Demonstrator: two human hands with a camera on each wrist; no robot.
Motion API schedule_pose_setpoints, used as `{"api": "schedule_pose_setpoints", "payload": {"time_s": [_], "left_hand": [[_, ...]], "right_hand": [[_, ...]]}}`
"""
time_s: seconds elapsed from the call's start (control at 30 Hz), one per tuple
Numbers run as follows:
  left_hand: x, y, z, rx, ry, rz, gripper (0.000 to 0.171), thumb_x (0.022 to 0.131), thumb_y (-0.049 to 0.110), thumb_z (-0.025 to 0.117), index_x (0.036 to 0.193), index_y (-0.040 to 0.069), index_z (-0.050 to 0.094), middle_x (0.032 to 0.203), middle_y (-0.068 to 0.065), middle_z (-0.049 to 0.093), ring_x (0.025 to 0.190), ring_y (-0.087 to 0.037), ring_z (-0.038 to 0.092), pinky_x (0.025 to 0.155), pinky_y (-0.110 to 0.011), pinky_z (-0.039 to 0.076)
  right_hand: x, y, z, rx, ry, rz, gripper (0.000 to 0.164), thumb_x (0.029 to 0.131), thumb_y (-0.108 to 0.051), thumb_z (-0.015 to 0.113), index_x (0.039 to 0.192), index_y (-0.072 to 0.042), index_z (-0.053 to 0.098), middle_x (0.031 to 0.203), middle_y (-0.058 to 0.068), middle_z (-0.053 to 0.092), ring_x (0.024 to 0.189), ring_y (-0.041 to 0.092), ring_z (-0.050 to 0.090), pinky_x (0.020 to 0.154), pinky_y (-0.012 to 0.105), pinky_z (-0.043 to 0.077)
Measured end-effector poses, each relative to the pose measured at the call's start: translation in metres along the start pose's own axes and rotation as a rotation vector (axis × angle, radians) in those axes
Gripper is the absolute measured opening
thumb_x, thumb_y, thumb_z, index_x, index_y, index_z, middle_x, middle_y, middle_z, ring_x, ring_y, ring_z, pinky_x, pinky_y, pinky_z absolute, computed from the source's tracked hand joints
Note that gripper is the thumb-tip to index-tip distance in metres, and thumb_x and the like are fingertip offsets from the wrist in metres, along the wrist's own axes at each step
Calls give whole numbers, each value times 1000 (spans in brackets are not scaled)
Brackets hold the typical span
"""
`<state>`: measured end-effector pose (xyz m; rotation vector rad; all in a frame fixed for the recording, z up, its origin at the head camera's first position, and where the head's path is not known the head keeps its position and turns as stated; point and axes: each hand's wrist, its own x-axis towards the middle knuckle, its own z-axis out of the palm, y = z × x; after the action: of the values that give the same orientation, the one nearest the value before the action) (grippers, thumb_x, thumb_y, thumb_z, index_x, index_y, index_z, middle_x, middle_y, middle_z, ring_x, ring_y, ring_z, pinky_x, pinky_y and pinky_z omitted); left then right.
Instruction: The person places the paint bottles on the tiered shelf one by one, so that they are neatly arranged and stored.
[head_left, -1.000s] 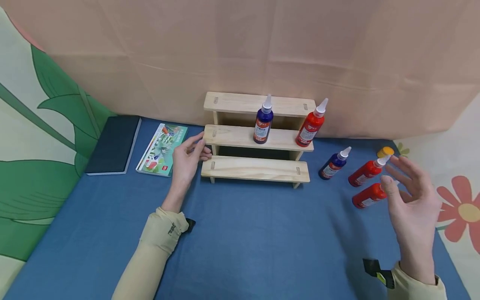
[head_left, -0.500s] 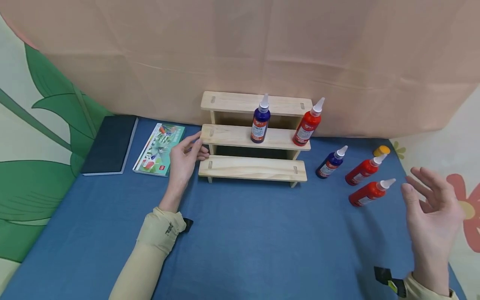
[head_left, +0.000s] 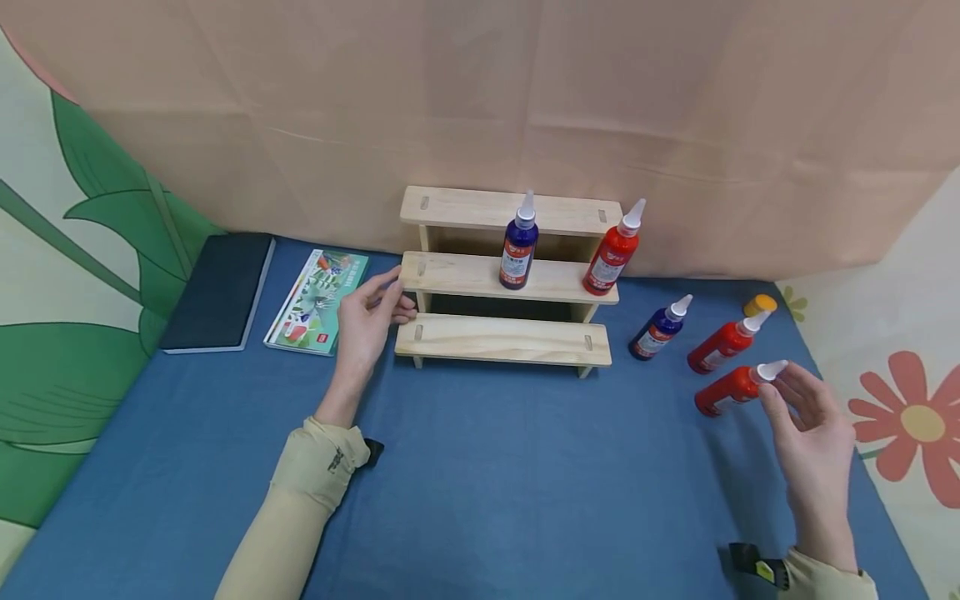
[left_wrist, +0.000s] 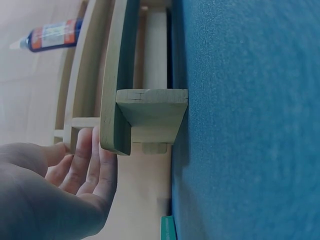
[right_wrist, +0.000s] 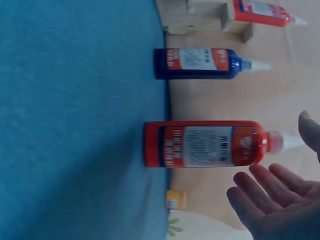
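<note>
My left hand (head_left: 365, 321) touches the left end of a three-tier wooden display rack (head_left: 504, 340). In the left wrist view its thumb is at the middle tier's end, and its loosely bent fingers (left_wrist: 90, 167) lie by the lowest tier's end. My right hand (head_left: 812, 437) is at the white nozzle of the nearest red squeeze bottle (head_left: 727, 392), thumb and fingers spread apart around it. That bottle stands upright on the table with its label showing in the right wrist view. A blue bottle (head_left: 518, 254) and a red bottle (head_left: 611, 262) stand on the middle tier.
Another blue bottle (head_left: 653, 333) and another red bottle (head_left: 721, 347) stand right of the rack, with a yellow-capped container (head_left: 760, 306) behind them. A dark book (head_left: 217, 292) and a colourful booklet (head_left: 318, 302) lie left. A beige cloth (head_left: 480, 100) hangs behind.
My right hand moved right, away from the bottles, then came back left to the nearest red bottle's nozzle. The left hand stays at the rack's end. The head view shifted slightly.
</note>
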<state>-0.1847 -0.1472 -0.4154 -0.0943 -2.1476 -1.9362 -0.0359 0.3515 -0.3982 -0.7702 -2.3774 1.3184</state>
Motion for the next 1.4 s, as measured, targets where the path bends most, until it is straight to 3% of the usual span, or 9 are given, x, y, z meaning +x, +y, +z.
{"api": "schedule_pose_setpoints", "payload": {"time_s": [0.23, 0.53, 0.73, 0.93, 1.07, 1.27, 1.4], "left_hand": [[0, -2, -1, 15, -1, -3, 37, 112, 17, 61, 145, 0, 65, 98, -32, 72, 77, -11, 74, 75, -22, 65], [1, -4, 0, 18, -6, -3, 38, 112, 19, 62, 145, 1, 65, 98, -31, 72, 78, -13, 74, 76, -23, 65], [0, -3, 0, 19, -6, -4, 38, 112, 19, 61, 145, 2, 65, 98, -31, 72, 79, -13, 74, 76, -23, 65], [0, -3, -1, 19, -4, -8, 38, 112, 19, 61, 146, 2, 65, 99, -31, 72, 79, -12, 74, 76, -22, 65], [0, -3, -1, 19, -3, -9, 38, 112, 19, 61, 146, 2, 65, 99, -31, 72, 78, -12, 74, 76, -23, 65], [0, -3, -1, 10, 0, -11, 38, 112, 19, 61, 146, 1, 65, 98, -31, 72, 78, -11, 74, 75, -23, 65], [0, -2, -1, 3, 2, -9, 38, 112, 18, 62, 146, 1, 65, 98, -31, 72, 77, -11, 74, 75, -23, 65]], "right_hand": [[6, 12, 9, -61, -139, -12, 65, 109, -36, 65, 166, -18, 40, 164, 14, 46, 149, 32, 47, 124, 46, 40], [13, 21, 11, -98, -190, -44, 68, 109, -38, 64, 166, -11, 38, 164, 19, 44, 147, 38, 46, 108, 15, 46], [17, 26, 11, -111, -225, -48, 69, 110, -41, 61, 165, -7, 38, 161, 24, 45, 145, 45, 47, 103, 12, 48], [19, 28, 10, -115, -234, -81, 65, 109, -39, 63, 160, -4, 44, 151, 19, 53, 135, 36, 55, 90, 4, 49], [19, 27, 10, -110, -225, -78, 64, 109, -39, 65, 160, -5, 46, 149, 15, 56, 133, 32, 58, 88, 4, 50], [17, 25, 12, -110, -208, -54, 65, 108, -38, 65, 161, -5, 46, 152, 19, 55, 136, 36, 57, 89, 5, 51], [16, 22, 14, -103, -206, -72, 64, 108, -36, 67, 160, -4, 47, 150, 17, 57, 128, 26, 61, 87, 4, 51]]}}
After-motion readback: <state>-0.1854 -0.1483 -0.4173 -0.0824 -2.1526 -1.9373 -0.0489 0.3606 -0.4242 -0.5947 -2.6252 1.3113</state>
